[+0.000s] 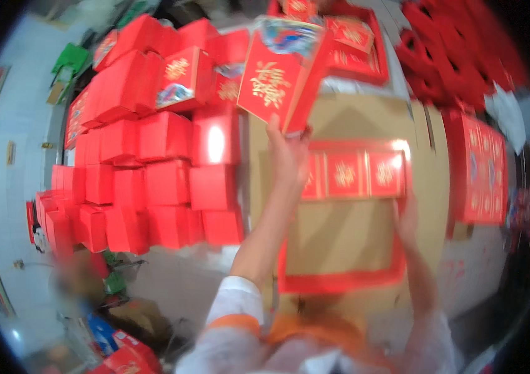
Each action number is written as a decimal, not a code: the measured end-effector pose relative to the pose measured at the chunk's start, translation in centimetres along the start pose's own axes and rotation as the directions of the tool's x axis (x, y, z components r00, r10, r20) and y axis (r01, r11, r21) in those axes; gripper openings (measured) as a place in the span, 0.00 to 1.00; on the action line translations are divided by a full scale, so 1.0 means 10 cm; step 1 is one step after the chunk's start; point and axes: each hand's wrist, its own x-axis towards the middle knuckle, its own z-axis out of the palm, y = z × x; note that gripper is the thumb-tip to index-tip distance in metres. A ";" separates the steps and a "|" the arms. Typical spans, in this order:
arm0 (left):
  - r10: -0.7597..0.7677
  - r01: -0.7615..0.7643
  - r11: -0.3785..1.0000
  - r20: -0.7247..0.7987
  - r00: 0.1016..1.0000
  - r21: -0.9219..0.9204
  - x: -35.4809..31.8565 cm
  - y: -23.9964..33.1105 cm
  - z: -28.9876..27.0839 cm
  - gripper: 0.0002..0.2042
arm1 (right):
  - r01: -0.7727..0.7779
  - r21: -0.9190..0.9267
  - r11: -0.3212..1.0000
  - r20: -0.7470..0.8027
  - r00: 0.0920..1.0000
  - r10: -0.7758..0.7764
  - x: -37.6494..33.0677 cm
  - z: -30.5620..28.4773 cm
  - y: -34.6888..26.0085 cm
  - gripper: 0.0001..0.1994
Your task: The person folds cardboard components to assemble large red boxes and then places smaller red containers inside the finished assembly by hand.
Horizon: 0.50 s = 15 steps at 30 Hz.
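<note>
Head view, blurred by motion. Left hand (286, 153) raised, fingers closed around the lower edge of a red box (280, 78) with gold ornament on its face and a patterned top; the box sits tilted just above the hand, clear of everything below. Left forearm comes up from a white sleeve with an orange cuff.

Right hand (407, 218) lower and to the right, resting at the right rim of a shallow red tray (339, 280). Too smeared to tell whether its fingers are spread or gripping the rim.

Between the two hands, inside the far end of the tray, a row of small red boxes (355, 174) with gold marks, side by side and touching. The near part of the tray shows a bare brown base. Under the tray, a brown cardboard tabletop (352, 118).

Left of the left hand, a tall stack of red boxes (152, 174), several layers, close packed. Right of the right hand, another red tray (480, 171) of marked boxes. Beyond the held box, one more filled tray (355, 47).
</note>
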 end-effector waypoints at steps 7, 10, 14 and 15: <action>-0.457 0.191 0.427 0.028 0.889 0.884 -1.91 -0.54 -1.22 0.26 | -0.103 0.399 0.911 0.017 0.994 0.105 -0.03 0.01 0.24 0.23; -0.475 0.259 0.284 -0.100 0.874 0.923 -1.98 -1.06 -1.89 0.24 | -0.077 0.385 0.920 -0.039 0.994 0.099 -0.05 0.00 0.21 0.22; -0.466 0.509 0.640 -0.236 0.853 0.575 -1.91 -1.46 -1.71 0.20 | -0.124 0.327 0.937 -0.013 0.991 0.136 -0.09 0.01 0.21 0.22; -0.309 0.364 0.728 -0.196 0.931 0.581 -1.92 -1.65 -1.65 0.22 | -0.143 0.340 0.929 0.011 0.989 0.148 -0.07 -0.04 0.15 0.23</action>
